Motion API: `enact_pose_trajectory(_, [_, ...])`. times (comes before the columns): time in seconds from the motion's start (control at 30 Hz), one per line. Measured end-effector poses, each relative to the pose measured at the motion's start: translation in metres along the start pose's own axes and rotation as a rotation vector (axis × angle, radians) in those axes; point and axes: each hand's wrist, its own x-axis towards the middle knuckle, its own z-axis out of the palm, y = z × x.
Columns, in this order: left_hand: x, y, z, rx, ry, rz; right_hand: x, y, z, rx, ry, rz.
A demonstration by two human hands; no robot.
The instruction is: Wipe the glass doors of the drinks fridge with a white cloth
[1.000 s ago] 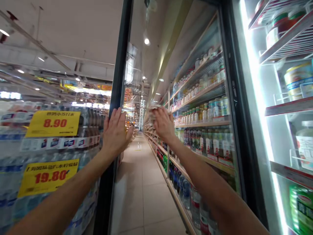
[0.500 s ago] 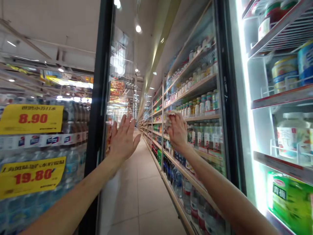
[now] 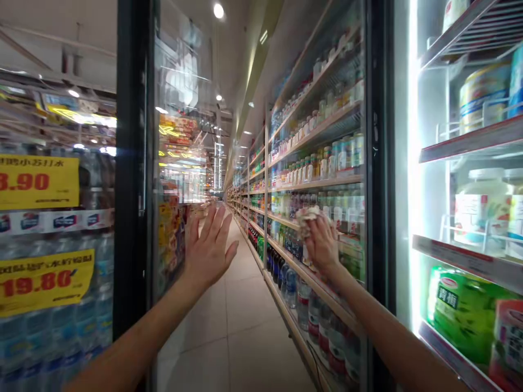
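In front of me stands a glass cooler door [image 3: 245, 305] with a dark frame. Shelves of bottles and an aisle show in or through its pane. My left hand [image 3: 209, 247] is held up against the glass, palm forward, fingers stretched out and holding nothing. To its right, my right hand [image 3: 324, 242] presses a crumpled pale cloth [image 3: 309, 219] to the pane. Its fingers are bent over the cloth, and part of the cloth is hidden behind them.
On the right, lit cooler shelves [image 3: 469, 261] hold white-capped bottles [image 3: 480, 209], cans and a green package [image 3: 461, 316]. Stacked water bottles [image 3: 61, 332] with yellow price signs [image 3: 44, 283] stand at the left, beyond the dark door edge [image 3: 133, 163].
My right hand has moved right and down across the glass with the cloth. My left hand stays flat and spread in nearly the same place. The view has shifted slightly.
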Motion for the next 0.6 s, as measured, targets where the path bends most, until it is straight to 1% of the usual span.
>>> enact_pose_trajectory(0.07, [-0.008,0.005,0.001,-0.003,-0.007,0.008,-0.008,0.021,-0.001,-0.044,0.153,0.264])
enact_pose_trajectory(0.1, [-0.012,0.008,0.002,-0.007,-0.008,0.014,-0.011,0.027,-0.001,-0.065,0.232,0.389])
enact_pose_trajectory(0.13, [-0.016,0.012,0.003,-0.013,-0.008,0.024,-0.015,0.027,0.0,-0.073,0.282,0.455])
enact_pose_trajectory(0.17, [-0.02,0.016,0.004,-0.021,-0.005,0.038,-0.021,0.022,0.001,-0.07,0.293,0.452])
enact_pose_trajectory(0.2, [-0.024,0.02,0.005,-0.03,-0.006,0.052,-0.027,0.011,0.003,-0.057,0.273,0.396])
enact_pose_trajectory(0.23, [-0.027,0.024,0.007,-0.04,-0.01,0.066,-0.035,-0.004,0.004,-0.038,0.228,0.307])
enact_pose_trajectory(0.3, [-0.034,0.031,0.009,-0.059,-0.022,0.079,-0.051,-0.033,0.007,0.017,0.077,0.08])
enact_pose_trajectory(0.33, [-0.037,0.034,0.01,-0.067,-0.026,0.08,-0.057,-0.043,0.007,0.044,0.005,-0.019])
enact_pose_trajectory(0.37, [-0.041,0.036,0.01,-0.073,-0.029,0.077,-0.061,-0.048,0.006,0.059,-0.035,-0.08])
enact_pose_trajectory(0.4, [-0.045,0.037,0.01,-0.078,-0.034,0.074,-0.062,-0.048,0.006,0.062,-0.034,-0.086])
enact_pose_trajectory(0.43, [-0.048,0.038,0.01,-0.083,-0.041,0.071,-0.062,-0.045,0.005,0.048,0.009,-0.029])
enact_pose_trajectory(0.5, [-0.057,0.041,0.01,-0.089,-0.058,0.064,-0.06,-0.033,0.006,-0.011,0.176,0.214])
enact_pose_trajectory(0.53, [-0.061,0.043,0.01,-0.093,-0.07,0.061,-0.06,-0.029,0.006,-0.033,0.234,0.306])
enact_pose_trajectory(0.57, [-0.065,0.046,0.01,-0.098,-0.08,0.058,-0.063,-0.028,0.007,-0.039,0.243,0.327])
enact_pose_trajectory(0.6, [-0.069,0.049,0.01,-0.106,-0.086,0.057,-0.068,-0.029,0.007,-0.027,0.2,0.273])
